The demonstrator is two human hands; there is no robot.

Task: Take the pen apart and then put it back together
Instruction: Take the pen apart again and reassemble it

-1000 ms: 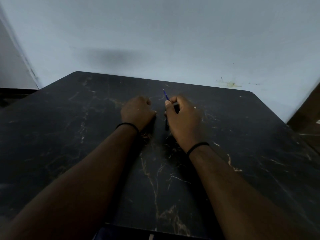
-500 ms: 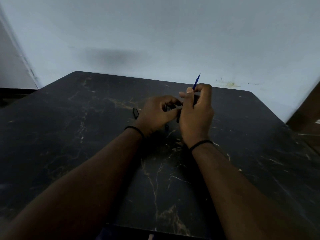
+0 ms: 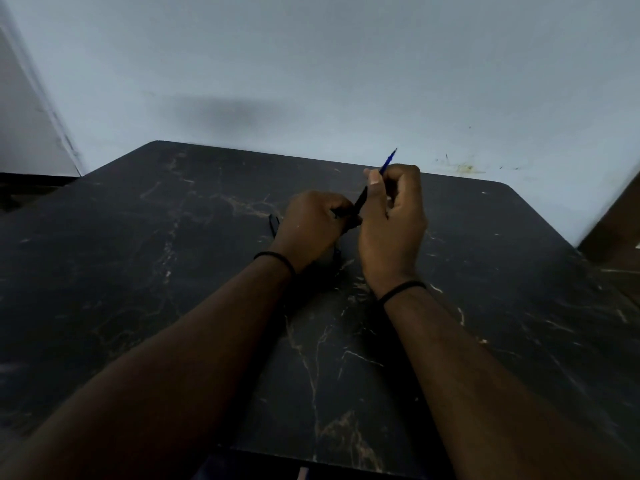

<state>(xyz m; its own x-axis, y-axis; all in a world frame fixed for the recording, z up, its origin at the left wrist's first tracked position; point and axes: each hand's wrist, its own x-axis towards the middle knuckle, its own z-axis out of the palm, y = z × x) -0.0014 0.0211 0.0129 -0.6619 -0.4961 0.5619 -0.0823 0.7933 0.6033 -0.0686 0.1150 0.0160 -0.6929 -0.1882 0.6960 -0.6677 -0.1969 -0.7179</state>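
Observation:
My right hand [image 3: 393,216] is raised above the dark marble table [image 3: 173,271] and pinches a thin blue refill [image 3: 388,161] that sticks up and to the right past my fingers. Below the fingers a black pen barrel [image 3: 360,199] runs down-left into my left hand [image 3: 311,225], which is closed around its lower end. Both hands meet at the barrel. A small dark pen part [image 3: 273,223] lies on the table just left of my left hand. Another dark piece [image 3: 336,255] lies between my wrists, partly hidden.
The table ends at a pale wall [image 3: 311,81] close behind my hands. A doorway edge shows at the far left and a brown surface [image 3: 616,216] at the far right. Both wrists wear thin black bands.
Both hands have lifted from the table and come together. My right hand rose and tipped the blue refill up to the right, and my left hand took hold of the black barrel.

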